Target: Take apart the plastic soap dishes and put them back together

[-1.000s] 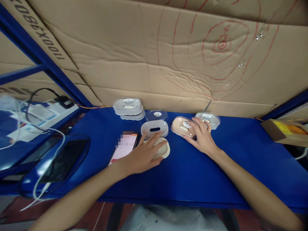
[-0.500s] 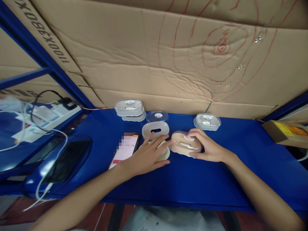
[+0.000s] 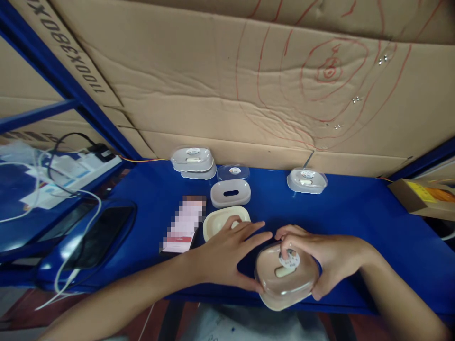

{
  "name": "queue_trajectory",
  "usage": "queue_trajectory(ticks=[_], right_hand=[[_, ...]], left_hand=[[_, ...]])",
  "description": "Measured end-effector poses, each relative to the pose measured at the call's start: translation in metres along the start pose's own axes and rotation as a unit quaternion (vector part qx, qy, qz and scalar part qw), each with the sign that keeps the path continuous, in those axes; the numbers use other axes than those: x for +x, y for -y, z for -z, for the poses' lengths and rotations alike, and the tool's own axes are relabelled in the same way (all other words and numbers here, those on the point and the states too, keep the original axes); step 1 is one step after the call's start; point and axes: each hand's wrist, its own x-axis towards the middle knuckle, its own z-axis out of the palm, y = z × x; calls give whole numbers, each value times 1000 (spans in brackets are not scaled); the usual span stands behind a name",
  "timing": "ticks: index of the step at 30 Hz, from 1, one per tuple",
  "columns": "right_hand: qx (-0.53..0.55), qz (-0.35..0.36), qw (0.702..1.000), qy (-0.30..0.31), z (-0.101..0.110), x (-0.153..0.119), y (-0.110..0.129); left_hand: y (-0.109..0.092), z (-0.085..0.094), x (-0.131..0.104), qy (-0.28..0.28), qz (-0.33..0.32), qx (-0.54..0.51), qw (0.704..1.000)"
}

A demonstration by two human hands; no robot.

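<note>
My right hand (image 3: 309, 255) grips a beige oval soap dish (image 3: 275, 291) with a clear lid and a round white sticker, tilted above the front of the table. One finger bends over the sticker, and the thumb presses the right side. My left hand (image 3: 236, 251) is open with fingers spread, its thumb tip at the dish's left edge. Behind the left fingers lies a cream oval tray (image 3: 213, 220), partly covered by them. Beyond it are a pale slotted insert (image 3: 240, 195) and a loose clear lid (image 3: 223, 173).
Lidded grey soap dishes stand at the back, a stacked pair (image 3: 194, 161) on the left and one (image 3: 307, 181) on the right. A lit phone (image 3: 185, 222) lies beside the tray. A power strip (image 3: 85, 168) with cables is far left, a cardboard box (image 3: 412, 199) far right.
The right hand has brought the beige soap dish towards me and tilted it. My left hand has shifted right and nearer, uncovering the slotted insert and more of the cream tray.
</note>
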Motion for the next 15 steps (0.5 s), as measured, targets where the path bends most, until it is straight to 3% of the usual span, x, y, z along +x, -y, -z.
queue_trajectory(ticks=[6,9,15], right_hand=[[-31,-7,999,-18,-11,0,8],[-26,-20,999,-43,-12,3,4],[53,-70,996,9,1,-1,-10]], left_hand=[[-13,-11,1,13,-9,-67,998],[-13,-14,2,26,9,-48,998],[-11,-21,0,28,22,13,999]])
